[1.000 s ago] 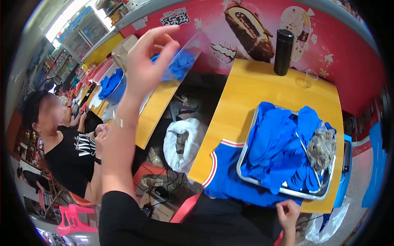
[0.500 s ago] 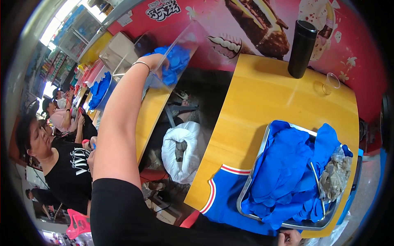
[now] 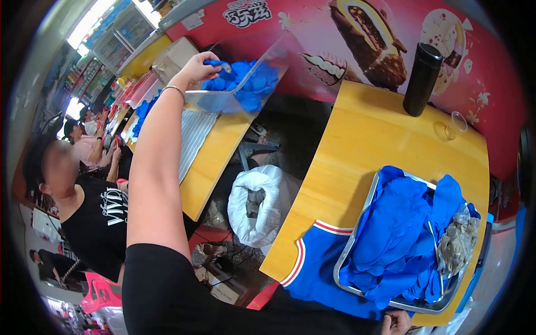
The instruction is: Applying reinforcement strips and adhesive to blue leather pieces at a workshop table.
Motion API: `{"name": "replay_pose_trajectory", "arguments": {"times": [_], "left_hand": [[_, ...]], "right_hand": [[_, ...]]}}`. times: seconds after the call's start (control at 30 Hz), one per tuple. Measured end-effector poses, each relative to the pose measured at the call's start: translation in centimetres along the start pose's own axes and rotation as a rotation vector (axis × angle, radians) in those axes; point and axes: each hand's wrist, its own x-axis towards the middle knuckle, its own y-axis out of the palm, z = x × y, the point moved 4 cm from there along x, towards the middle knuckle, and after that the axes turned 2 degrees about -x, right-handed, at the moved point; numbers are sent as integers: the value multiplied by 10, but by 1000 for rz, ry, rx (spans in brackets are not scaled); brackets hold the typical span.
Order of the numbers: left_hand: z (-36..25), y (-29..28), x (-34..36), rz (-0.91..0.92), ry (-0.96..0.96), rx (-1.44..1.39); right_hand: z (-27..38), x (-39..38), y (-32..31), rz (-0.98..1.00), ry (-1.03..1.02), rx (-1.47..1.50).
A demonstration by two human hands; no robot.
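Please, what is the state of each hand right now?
Left hand: closed, holding a small blue piece.
Right hand: curled, near the tray; whether it holds anything cannot be told.

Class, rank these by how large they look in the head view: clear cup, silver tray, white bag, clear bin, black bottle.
Largest to smallest:
silver tray
clear bin
white bag
black bottle
clear cup
Nearness may enlarge the silver tray.
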Motion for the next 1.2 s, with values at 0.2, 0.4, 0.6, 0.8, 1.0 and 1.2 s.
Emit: {"name": "replay_pose_trajectory", "arguments": {"times": [0.2, 0.4, 0.6, 0.8, 1.0, 1.2], "left_hand": [[-25, -4, -75, -73, 289, -689], [5, 75, -163, 63, 231, -1375], [-11, 187, -268, 172, 118, -1641], [-16, 218, -306, 56, 136, -1524], [-31, 221, -331, -63, 204, -1288], [-36, 226, -344, -114, 240, -1256]], "right_hand": [[-4, -11, 1, -27, -48, 0], [7, -10, -3, -29, -148, 7], [-13, -20, 5, -109, -109, -12], [-15, -18, 7, -113, -211, 30], [-9, -17, 5, -81, -176, 62], [-8, -21, 5, -41, -156, 36]]}}
